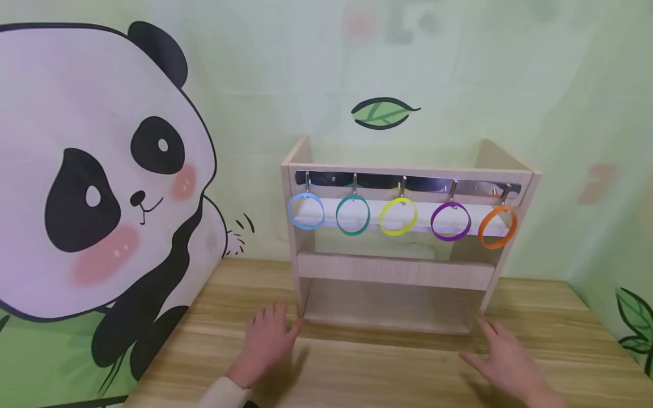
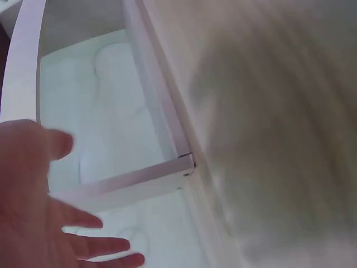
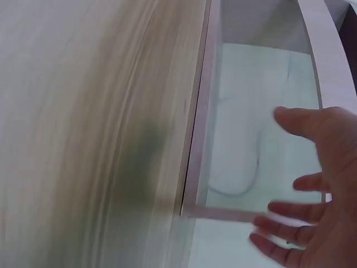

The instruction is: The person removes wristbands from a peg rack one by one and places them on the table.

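A pale wooden rack [image 1: 395,269] stands on the table, with a metal strip of hooks along its upper front. From the hooks hang a light blue ring [image 1: 291,211], a teal ring [image 1: 337,216], a yellow ring [image 1: 381,221], a purple ring [image 1: 433,222] and an orange ring [image 1: 481,231], left to right. My left hand [image 1: 267,337] is beside the rack's front left corner, fingers spread and holding nothing. Opposite it, near the front right corner, my right hand [image 1: 507,360] has its thumb and fingers apart, also without anything in it. Both wrist views show the rack's lower frame past the fingers.
The wood-grain table [image 1: 367,371] extends in front of the rack and to both sides. Behind it hangs a pale green backdrop [image 1: 285,68] printed with a leaf. A large panda picture [image 1: 66,113] covers the left side.
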